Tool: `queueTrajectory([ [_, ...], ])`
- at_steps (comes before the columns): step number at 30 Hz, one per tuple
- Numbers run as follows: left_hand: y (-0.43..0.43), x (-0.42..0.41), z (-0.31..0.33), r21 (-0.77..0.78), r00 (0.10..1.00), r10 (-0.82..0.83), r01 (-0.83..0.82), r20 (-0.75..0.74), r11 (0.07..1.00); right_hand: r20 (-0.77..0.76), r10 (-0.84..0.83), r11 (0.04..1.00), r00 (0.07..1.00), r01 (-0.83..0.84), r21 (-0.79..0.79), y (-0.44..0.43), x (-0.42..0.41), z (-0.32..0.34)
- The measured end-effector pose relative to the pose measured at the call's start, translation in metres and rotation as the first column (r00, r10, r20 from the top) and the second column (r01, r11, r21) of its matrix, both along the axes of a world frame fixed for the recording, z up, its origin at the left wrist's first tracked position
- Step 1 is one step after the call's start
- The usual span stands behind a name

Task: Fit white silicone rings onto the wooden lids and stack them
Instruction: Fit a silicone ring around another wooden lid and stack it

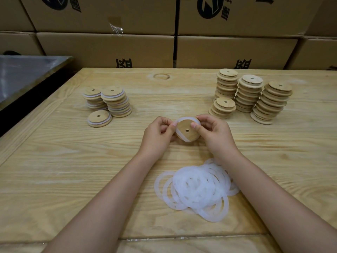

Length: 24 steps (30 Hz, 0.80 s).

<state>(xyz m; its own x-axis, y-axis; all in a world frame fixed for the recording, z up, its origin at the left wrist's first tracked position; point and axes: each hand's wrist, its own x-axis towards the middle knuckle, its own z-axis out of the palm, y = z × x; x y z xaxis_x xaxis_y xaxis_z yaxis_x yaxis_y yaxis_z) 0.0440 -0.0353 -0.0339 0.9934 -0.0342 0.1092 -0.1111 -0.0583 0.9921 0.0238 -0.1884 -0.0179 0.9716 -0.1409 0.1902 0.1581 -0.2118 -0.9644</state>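
- Here, centre frame: left hand [158, 134] pinches the silicone ring [180, 136]; right hand [213, 133] grips the wooden lid [188, 129];
- risk: uneven stretch could let the seemingly half-seated ring spring off.

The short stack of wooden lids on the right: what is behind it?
A taller stack of bare lids stands directly behind the short stack, which covers its lowest lids. Farther back are cardboard boxes.
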Motion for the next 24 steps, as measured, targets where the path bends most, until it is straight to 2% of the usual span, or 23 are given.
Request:
queueTrajectory([
  [3,-0.002,-0.001,0.001,-0.081,1.0,0.009,-0.011,-0.024,0.997,0.002,-0.011,1.0,1.0,0.011,0.023,0.002,0.0,-0.001],
  [6,-0.004,-0.003,0.0,-0.099,0.996,0.078,-0.081,-0.034,0.992,0.029,-0.045,0.999,0.999,0.045,0.013,0.005,-0.003,-0.003],
  [12,-0.007,-0.004,0.003,-0.176,0.99,0.077,-0.098,-0.118,0.98,0.066,-0.127,0.991,0.99,0.129,-0.032,0.011,-0.004,-0.005],
  [17,-0.012,-0.006,0.002,-0.1,0.981,0.12,-0.136,-0.149,0.986,0.061,-0.132,0.989,0.989,0.135,-0.057,0.012,-0.004,-0.006],
  [24,-0.01,-0.007,0.012,-0.201,0.984,0.034,-0.07,-0.177,0.977,-0.087,-0.019,0.985,0.996,0.034,0.171,-0.001,0.001,0.003],
])
